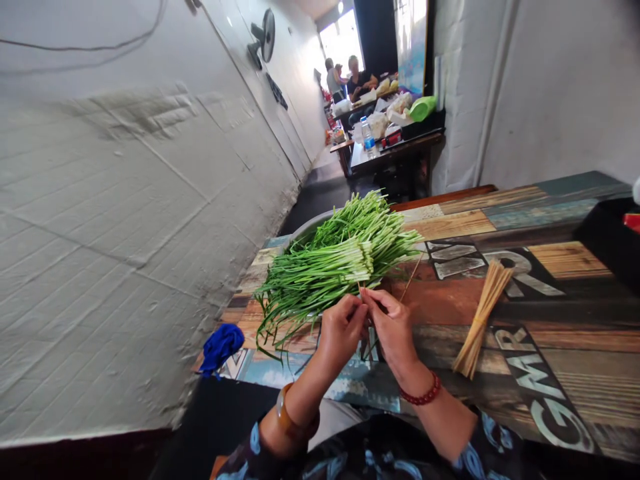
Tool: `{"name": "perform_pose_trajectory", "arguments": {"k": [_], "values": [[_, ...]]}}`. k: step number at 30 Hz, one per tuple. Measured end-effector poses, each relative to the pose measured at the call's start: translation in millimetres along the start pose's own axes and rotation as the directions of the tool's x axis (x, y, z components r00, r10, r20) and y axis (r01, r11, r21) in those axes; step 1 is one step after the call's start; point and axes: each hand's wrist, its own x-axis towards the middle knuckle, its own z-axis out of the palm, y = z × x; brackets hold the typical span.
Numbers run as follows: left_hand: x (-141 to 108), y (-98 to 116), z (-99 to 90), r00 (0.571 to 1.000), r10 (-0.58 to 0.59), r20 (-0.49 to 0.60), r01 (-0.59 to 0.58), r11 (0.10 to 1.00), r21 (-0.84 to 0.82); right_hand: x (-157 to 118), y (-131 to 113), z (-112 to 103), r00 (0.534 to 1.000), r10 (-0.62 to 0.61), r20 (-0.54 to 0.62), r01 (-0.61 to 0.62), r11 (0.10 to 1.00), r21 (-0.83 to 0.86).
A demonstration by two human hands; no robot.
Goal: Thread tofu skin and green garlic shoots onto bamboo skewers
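Observation:
Both hands meet in front of a large heap of garlic chives (320, 263), pale stems to the right and green blades to the left. My left hand (343, 327) is closed, its fingers pinched together; what lies in them is hidden. Fingertips touching it, my right hand (393, 327) pinches what looks like a thin bamboo skewer, of which only a short brown tip shows. A few dark green blades hang below the hands. The heap rests in a metal basin (311, 228), mostly covered. To the right lies a bundle of bamboo skewers (483, 320).
A single skewer (411, 277) lies right of the heap. A blue cloth (221, 348) sits at the left table corner, near the white wall (125, 233). A black box (607, 233) stands at far right. Beyond are another table with a water bottle (367, 137) and people.

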Motion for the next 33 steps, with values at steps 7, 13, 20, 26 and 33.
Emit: {"name": "perform_pose_trajectory", "arguments": {"k": [7, 13, 20, 26, 33], "values": [[10, 14, -17.3, 0.990, -0.121, 0.067, 0.137, 0.914, -0.382, 3, 4, -3, 0.999, 0.041, -0.025, -0.040, 0.998, 0.040], [17, 21, -54.7, 0.964, 0.011, -0.265, -0.137, 0.878, -0.459, 5, 4, -2, 0.998, 0.034, -0.053, -0.033, 0.999, 0.023], [51, 40, -169.1, 0.764, 0.162, -0.624, -0.444, 0.834, -0.327, 1, 5, -5, 0.987, 0.095, -0.131, -0.086, 0.994, 0.073], [79, 25, -288.2, 0.561, 0.157, -0.813, -0.464, 0.872, -0.152, 0, 10, -10, 0.974, 0.146, -0.176, -0.132, 0.987, 0.093], [105, -6, -365.0, 0.461, 0.246, -0.852, -0.334, 0.938, 0.091, -1, 10, -9, 0.960, 0.173, -0.222, -0.149, 0.982, 0.118]]}}
